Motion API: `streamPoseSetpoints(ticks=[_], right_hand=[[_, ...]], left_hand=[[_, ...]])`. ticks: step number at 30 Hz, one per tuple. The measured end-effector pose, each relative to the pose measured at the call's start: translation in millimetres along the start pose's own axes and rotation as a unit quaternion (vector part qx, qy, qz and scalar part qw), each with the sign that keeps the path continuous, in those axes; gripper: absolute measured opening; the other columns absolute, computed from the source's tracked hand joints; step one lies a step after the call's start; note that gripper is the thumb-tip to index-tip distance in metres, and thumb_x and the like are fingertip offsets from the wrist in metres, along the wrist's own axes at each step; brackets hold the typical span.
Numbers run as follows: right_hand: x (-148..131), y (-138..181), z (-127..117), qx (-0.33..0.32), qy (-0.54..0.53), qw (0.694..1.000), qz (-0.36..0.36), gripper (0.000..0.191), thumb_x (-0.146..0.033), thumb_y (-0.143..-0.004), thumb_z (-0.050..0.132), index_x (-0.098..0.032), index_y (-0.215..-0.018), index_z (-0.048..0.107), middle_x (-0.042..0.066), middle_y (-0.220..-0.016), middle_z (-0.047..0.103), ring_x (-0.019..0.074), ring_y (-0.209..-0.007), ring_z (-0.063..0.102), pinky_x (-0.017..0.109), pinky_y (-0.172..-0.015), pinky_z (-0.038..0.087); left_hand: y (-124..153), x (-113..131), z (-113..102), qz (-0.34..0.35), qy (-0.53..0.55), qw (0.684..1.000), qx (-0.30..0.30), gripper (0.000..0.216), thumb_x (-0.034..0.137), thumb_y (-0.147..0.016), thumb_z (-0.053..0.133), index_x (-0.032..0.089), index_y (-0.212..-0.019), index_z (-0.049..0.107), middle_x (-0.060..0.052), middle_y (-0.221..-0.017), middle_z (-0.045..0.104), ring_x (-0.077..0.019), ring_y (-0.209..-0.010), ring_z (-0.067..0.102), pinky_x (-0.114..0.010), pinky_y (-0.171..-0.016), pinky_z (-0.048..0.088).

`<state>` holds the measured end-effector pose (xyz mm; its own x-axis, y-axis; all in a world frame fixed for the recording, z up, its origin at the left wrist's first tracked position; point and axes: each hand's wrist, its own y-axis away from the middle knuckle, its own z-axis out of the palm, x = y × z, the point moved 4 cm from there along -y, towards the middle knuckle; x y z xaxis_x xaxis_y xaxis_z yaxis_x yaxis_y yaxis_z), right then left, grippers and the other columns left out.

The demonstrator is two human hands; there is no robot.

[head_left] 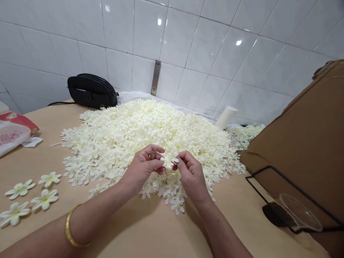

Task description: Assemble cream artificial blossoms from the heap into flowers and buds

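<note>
While our left hand [144,163] and right hand [189,171] pinch 1 cream flower [169,159] together, the flower pile [138,131] covers the table's [157,234] far middle.

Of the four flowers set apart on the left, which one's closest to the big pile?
The upper-right flower, next to the pile; the other three lie lower or further left.

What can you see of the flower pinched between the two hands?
The flower is small and cream-white, with several narrow rounded petals. It looks fabric-like, so it is likely artificial. It is held just above the near edge of the pile of like blooms, pinched between the left hand and the right hand. The fingers hide its centre.
</note>
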<state>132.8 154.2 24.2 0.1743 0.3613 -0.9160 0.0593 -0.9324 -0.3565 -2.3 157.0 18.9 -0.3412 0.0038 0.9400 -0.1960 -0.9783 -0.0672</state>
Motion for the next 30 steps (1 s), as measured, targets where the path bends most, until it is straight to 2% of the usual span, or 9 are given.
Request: streamPoseSetpoints(ticks=[5,7,13,18,21,25,27,28,30], right_hand=[[8,-5,-4,0.03,-0.131,0.99,0.048,0.011,-0.028,-0.074,0.055,-0.018,-0.071,0.051,-0.003,-0.06,0.052,0.0098,-0.059,0.048,0.024,-0.061,0.039],[11,-7,-5,0.036,-0.162,0.985,0.053,0.012,-0.028,-0.072,0.057,-0.017,-0.071,0.052,-0.003,-0.06,0.053,0.0095,-0.058,0.048,0.025,-0.061,0.04],[17,-11,-13,0.061,-0.162,0.984,0.045,0.012,-0.028,-0.07,0.056,-0.017,-0.07,0.052,-0.003,-0.058,0.053,0.009,-0.055,0.049,0.025,-0.06,0.042],[18,-11,-14,0.066,-0.128,0.989,0.029,0.01,-0.028,-0.071,0.053,-0.018,-0.07,0.051,-0.004,-0.059,0.051,0.0089,-0.056,0.049,0.024,-0.059,0.042],[12,-8,-13,0.058,-0.074,0.996,0.002,0.01,-0.027,-0.075,0.05,-0.018,-0.071,0.051,-0.003,-0.06,0.051,0.0095,-0.057,0.049,0.024,-0.058,0.041],[2,-1,-11,0.059,0.038,0.995,-0.065,0.011,-0.025,-0.08,0.044,-0.018,-0.073,0.049,-0.002,-0.062,0.049,0.0111,-0.058,0.048,0.023,-0.056,0.038],[-3,2,-7,0.063,0.101,0.987,-0.104,0.013,-0.023,-0.083,0.04,-0.018,-0.072,0.048,-0.002,-0.061,0.047,0.0117,-0.058,0.045,0.024,-0.055,0.035],[-5,3,-5,0.062,0.132,0.981,-0.125,0.014,-0.021,-0.083,0.039,-0.018,-0.072,0.047,-0.001,-0.062,0.046,0.0122,-0.058,0.044,0.024,-0.056,0.034],[-9,3,1,0.05,0.188,0.966,-0.169,0.015,-0.018,-0.083,0.037,-0.018,-0.071,0.046,0.0,-0.063,0.045,0.0137,-0.059,0.042,0.026,-0.058,0.033]], left_hand=[[1,4,2,0.022,-0.057,0.998,0.002,0.014,0.012,-0.067,0.057,0.017,-0.08,0.055,0.006,-0.059,0.048,-0.0074,-0.052,0.049,-0.022,-0.055,0.041],[4,5,5,0.01,-0.086,0.996,0.003,0.01,0.012,-0.066,0.055,0.016,-0.075,0.055,0.006,-0.055,0.047,-0.0074,-0.051,0.047,-0.021,-0.052,0.039],[42,5,12,-0.073,-0.227,0.968,-0.081,0.007,0.012,-0.065,0.051,0.016,-0.071,0.054,0.006,-0.05,0.045,-0.0068,-0.046,0.039,-0.02,-0.046,0.029],[72,-5,-4,-0.089,-0.289,0.948,-0.103,0.008,0.015,-0.068,0.048,0.017,-0.073,0.054,0.003,-0.056,0.048,-0.0095,-0.052,0.042,-0.021,-0.05,0.03],[78,-8,-11,-0.025,-0.396,0.913,-0.095,0.009,0.017,-0.072,0.046,0.018,-0.07,0.055,0.0,-0.061,0.051,-0.0118,-0.054,0.045,-0.022,-0.052,0.031],[75,9,-3,0.128,-0.521,0.843,-0.048,0.013,0.021,-0.076,0.047,0.02,-0.074,0.059,-0.006,-0.088,0.052,-0.0108,-0.056,0.045,-0.024,-0.053,0.032],[67,21,5,0.168,-0.513,0.841,-0.021,0.016,0.025,-0.079,0.046,0.019,-0.072,0.059,-0.006,-0.087,0.052,-0.0112,-0.058,0.046,-0.024,-0.054,0.033],[61,26,9,0.174,-0.499,0.849,-0.005,0.019,0.028,-0.079,0.045,0.019,-0.068,0.057,-0.005,-0.081,0.052,-0.0115,-0.058,0.046,-0.024,-0.054,0.034],[45,33,13,0.143,-0.448,0.882,0.032,0.025,0.035,-0.08,0.046,0.018,-0.064,0.055,-0.002,-0.066,0.05,-0.0116,-0.055,0.044,-0.023,-0.051,0.033]])
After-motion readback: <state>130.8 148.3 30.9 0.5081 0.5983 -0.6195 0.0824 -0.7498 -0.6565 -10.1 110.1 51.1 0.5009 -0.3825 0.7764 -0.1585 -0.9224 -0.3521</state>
